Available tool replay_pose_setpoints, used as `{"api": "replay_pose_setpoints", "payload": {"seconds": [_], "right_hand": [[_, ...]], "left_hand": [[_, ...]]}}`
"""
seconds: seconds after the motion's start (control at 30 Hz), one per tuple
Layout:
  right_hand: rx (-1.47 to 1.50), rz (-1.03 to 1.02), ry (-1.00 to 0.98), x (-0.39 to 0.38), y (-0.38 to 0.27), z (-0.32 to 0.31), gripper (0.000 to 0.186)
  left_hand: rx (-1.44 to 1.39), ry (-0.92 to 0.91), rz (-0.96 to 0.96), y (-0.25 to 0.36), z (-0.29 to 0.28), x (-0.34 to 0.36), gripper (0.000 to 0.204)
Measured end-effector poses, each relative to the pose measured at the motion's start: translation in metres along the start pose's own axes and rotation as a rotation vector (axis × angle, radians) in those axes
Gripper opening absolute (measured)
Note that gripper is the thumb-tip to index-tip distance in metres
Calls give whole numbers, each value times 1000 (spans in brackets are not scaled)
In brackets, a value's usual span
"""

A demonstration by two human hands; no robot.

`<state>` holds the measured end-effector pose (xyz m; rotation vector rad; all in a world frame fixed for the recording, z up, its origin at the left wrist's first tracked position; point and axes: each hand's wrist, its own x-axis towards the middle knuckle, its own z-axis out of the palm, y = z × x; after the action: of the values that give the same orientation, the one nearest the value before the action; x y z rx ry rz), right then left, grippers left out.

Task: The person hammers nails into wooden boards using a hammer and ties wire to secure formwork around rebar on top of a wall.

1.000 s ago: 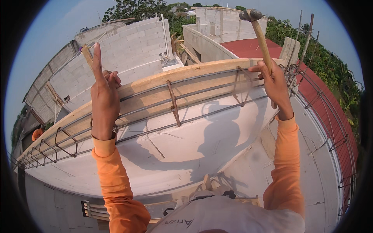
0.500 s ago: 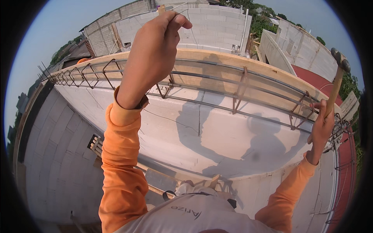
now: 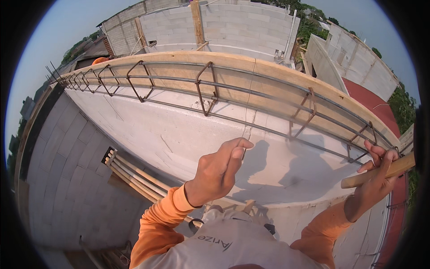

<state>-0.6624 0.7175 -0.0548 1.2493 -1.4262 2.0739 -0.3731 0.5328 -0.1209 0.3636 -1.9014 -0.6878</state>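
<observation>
**Thin, dark metal wire [image 3: 254, 71] at the left fingers [image 3: 239, 143], round, light-brown wooden handle [image 3: 358, 180] under the right fingers [image 3: 377, 150]**

The wire rises from the pinched left fingertips in a nearly straight line and crosses the long, grey-and-rusty steel-bar cage [image 3: 213, 80] beyond them; its lower end is hard to make out. The handle lies slantwise across the right hand, below the spread fingertips, its blunt end pointing toward the left fingers and the other running out to their right. The cage, its bars joined by bent, rusty stirrups, stretches beyond the left fingers to just beside the right fingertips; whether they touch is unclear.
</observation>
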Motion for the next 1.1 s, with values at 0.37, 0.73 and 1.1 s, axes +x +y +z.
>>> {"api": "replay_pose_setpoints", "payload": {"seconds": [0.37, 0.73, 1.1], "right_hand": [[271, 290, -317, -97, -10, 200, 30], [28, 394, -184, -109, -18, 235, 28], [320, 476, -3, -117, -15, 247, 19]], "left_hand": [[-47, 10, 121, -61, 32, -26, 16], [340, -547, 409, -78, -37, 23, 42], [387, -196, 456, -40, -41, 110, 56]]}}
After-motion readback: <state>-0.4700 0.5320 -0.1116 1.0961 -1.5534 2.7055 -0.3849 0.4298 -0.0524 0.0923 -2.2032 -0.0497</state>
